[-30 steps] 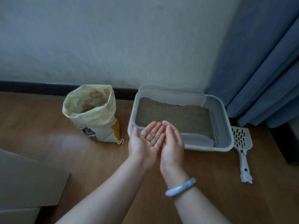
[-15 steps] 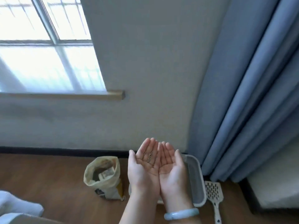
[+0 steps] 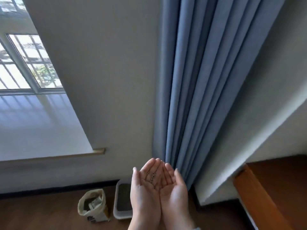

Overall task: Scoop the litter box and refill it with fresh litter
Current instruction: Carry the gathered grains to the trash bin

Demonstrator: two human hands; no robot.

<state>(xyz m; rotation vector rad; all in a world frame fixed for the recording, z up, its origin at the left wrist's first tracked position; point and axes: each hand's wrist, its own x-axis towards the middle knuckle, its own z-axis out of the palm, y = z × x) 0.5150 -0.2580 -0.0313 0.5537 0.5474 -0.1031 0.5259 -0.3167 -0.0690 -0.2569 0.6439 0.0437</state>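
Above the litter box (image 3: pixel 123 199), the left hand (image 3: pixel 146 185) and right hand (image 3: pixel 172 186) lay open, cupped together, cradling loose litter grains (image 3: pixel 151 176) that looked light and easily spilled.

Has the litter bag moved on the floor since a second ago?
No. The bag stands left of the litter box, near the baseboard, as before. Only the camera tilted up; the cupped hands rose with it.

The matt blue cloth curtain (image 3: pixel 207 80) hangs in smooth folds. The brown wooden floor (image 3: pixel 41 213) has a slight sheen. The pale yellow crinkled litter bag (image 3: pixel 93 206) looks like plastic; the grey plastic litter box (image 3: pixel 118 214) looks smooth.
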